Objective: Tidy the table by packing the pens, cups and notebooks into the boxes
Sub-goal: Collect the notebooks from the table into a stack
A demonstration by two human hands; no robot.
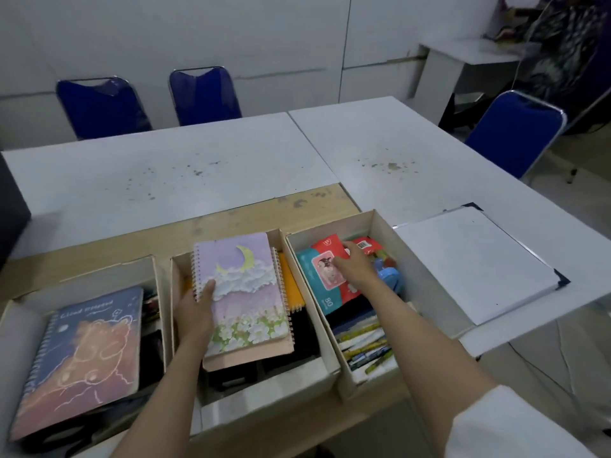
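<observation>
Head view: three open cardboard boxes stand side by side on the tabletop (231, 166), near its front edge. The left hand (195, 312) grips the moon-and-clouds spiral notebook (244, 289) at its spiral-bound left edge, thumb on the cover and fingers (181, 292) curled beneath. The notebook lies tilted on a second, peach-coloured book inside the middle box (271, 385), long axis running front to back, partly above the rim and not yet seated. The right hand (355, 264) reaches into the right box (426, 285), fingers loosely spread and resting on a red wet-wipes packet (334, 276); whether they pinch it cannot be told. Pens (367, 348) lie at the near end of that box, directly behind the right wrist. A bear-cover notebook (82, 358) rests in the left box (158, 292). The left hand is nearer the notebook; judged next move: lowering it flat into the middle box.
</observation>
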